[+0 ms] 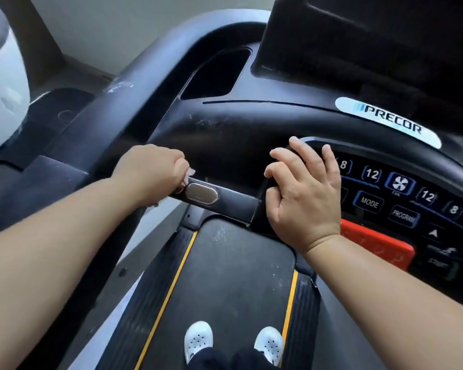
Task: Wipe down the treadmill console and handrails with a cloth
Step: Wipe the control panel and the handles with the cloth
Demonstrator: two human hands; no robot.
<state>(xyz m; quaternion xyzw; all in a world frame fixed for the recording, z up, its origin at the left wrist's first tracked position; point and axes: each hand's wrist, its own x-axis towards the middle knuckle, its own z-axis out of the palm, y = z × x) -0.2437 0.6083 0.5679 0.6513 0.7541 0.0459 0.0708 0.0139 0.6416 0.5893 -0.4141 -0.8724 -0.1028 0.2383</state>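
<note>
The left hand (150,174) clenches a pale pink cloth (190,172) round the short black handrail bar (233,202), just beside its oval silver sensor plate (201,193). The right hand (305,201) rests with fingers released (slightly spread) on the black plastic treadmill console (238,129)

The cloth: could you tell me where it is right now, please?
In the head view, left of centre: the cloth is bunched in the left hand, on the short handrail, beside its oval metal sensor.
</note>
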